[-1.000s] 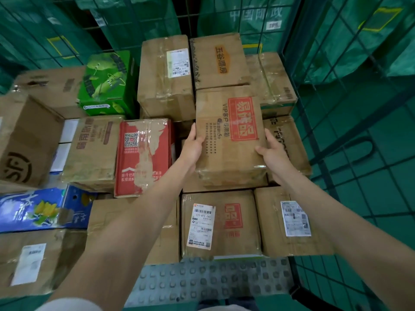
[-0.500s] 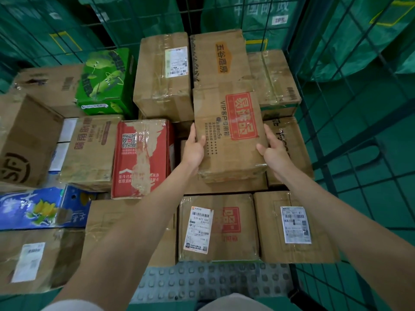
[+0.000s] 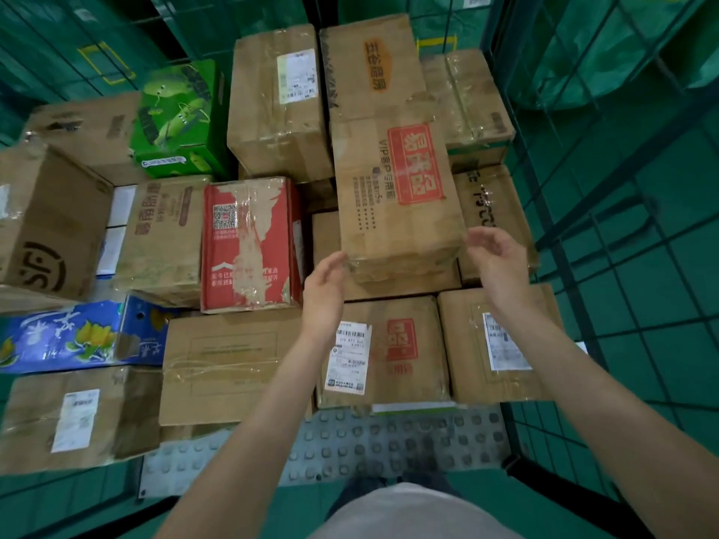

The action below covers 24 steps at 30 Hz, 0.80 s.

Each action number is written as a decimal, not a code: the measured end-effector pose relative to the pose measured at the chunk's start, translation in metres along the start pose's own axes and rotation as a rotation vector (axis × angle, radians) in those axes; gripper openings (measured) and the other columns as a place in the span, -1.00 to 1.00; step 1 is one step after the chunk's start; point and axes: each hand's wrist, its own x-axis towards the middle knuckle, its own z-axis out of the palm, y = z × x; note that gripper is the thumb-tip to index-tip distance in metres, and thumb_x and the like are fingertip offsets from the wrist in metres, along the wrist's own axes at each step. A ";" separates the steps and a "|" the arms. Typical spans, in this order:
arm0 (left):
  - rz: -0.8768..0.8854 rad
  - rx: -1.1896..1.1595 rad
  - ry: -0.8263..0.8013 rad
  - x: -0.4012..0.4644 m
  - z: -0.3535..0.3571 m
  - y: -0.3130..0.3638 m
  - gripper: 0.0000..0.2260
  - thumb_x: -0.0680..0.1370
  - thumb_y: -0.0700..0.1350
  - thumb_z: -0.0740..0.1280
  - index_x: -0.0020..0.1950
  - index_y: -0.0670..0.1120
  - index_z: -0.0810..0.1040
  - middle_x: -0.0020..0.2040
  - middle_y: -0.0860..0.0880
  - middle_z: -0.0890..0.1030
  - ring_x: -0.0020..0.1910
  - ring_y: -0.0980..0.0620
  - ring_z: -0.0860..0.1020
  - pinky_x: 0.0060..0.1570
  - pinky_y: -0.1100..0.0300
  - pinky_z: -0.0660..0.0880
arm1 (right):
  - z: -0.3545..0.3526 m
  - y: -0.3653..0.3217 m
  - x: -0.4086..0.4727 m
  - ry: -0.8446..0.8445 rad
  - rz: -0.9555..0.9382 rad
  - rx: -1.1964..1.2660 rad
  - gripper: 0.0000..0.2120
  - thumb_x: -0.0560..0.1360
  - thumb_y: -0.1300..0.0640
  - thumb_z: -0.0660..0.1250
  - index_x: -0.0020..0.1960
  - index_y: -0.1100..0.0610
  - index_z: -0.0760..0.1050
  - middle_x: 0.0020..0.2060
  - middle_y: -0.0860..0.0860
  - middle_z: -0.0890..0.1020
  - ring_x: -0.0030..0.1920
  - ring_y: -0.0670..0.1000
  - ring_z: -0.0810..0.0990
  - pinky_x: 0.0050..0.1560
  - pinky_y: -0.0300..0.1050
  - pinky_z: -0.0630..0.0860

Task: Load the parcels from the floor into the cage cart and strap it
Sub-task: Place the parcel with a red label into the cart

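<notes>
Cart floor (image 3: pixel 350 449): grey studded plate, bare strip nearest the person.
Left hand (image 3: pixel 323 293): released, fingers straight, fingertips at near-left corner of the red-stamped parcel; contact unclear.
Right hand (image 3: pixel 498 262): released, fingers loosely curved, just off near-right corner, holding nothing.
Red-stamped parcel (image 3: pixel 397 196): lies flat on top of other boxes inside the cage cart (image 3: pixel 607 243), right of the red box (image 3: pixel 249 243).
Far row: green box (image 3: pixel 175 118), labelled carton (image 3: pixel 276 103).
</notes>
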 end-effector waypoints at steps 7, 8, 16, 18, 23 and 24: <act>-0.123 -0.010 -0.122 -0.056 -0.008 -0.044 -0.76 0.65 -0.24 0.13 -0.01 -0.05 0.57 -0.17 0.06 0.66 -0.16 0.10 0.60 -0.07 0.25 0.47 | 0.001 0.040 -0.085 0.003 0.160 0.138 -0.85 0.58 0.40 0.23 0.00 0.22 0.54 -0.21 0.06 0.63 -0.32 -0.24 0.62 -0.24 -0.43 0.48; -0.136 0.003 -0.130 -0.061 -0.010 -0.051 -0.76 0.64 -0.25 0.14 -0.04 -0.05 0.58 -0.20 0.05 0.65 -0.18 0.08 0.58 -0.10 0.26 0.46 | 0.002 0.046 -0.097 0.012 0.186 0.146 -0.83 0.58 0.38 0.24 -0.04 0.17 0.55 -0.21 0.05 0.64 -0.29 -0.19 0.63 -0.20 -0.39 0.49; -0.165 0.122 -0.393 -0.118 -0.041 -0.106 -0.74 0.66 -0.30 0.11 -0.06 -0.13 0.56 -0.24 -0.03 0.58 -0.26 0.10 0.53 -0.22 0.38 0.51 | 0.004 0.128 -0.234 0.261 0.335 0.300 -0.81 0.58 0.37 0.26 -0.09 0.15 0.56 -0.24 0.04 0.67 -0.24 -0.06 0.65 -0.11 -0.26 0.53; -0.145 0.178 -0.455 -0.125 -0.043 -0.118 -0.73 0.68 -0.28 0.09 -0.05 -0.12 0.56 -0.23 -0.03 0.59 -0.26 0.11 0.54 -0.15 0.32 0.51 | 0.003 0.139 -0.260 0.325 0.358 0.342 -0.81 0.58 0.37 0.25 -0.09 0.16 0.56 -0.25 0.05 0.66 -0.28 -0.11 0.64 -0.18 -0.32 0.53; -0.109 0.393 -0.689 -0.165 -0.027 -0.145 -0.73 0.68 -0.25 0.10 -0.04 -0.09 0.56 -0.20 0.00 0.61 -0.23 0.09 0.55 -0.19 0.37 0.47 | -0.015 0.173 -0.347 0.553 0.405 0.414 -0.80 0.57 0.39 0.24 -0.09 0.16 0.56 -0.23 0.07 0.66 -0.26 -0.05 0.63 -0.20 -0.35 0.53; -0.097 0.419 -0.732 -0.173 -0.022 -0.151 -0.73 0.68 -0.25 0.11 -0.05 -0.09 0.57 -0.19 -0.01 0.61 -0.23 0.08 0.56 -0.20 0.37 0.47 | -0.018 0.180 -0.363 0.592 0.424 0.432 -0.80 0.57 0.40 0.23 -0.09 0.16 0.55 -0.22 0.07 0.66 -0.25 -0.04 0.62 -0.17 -0.32 0.54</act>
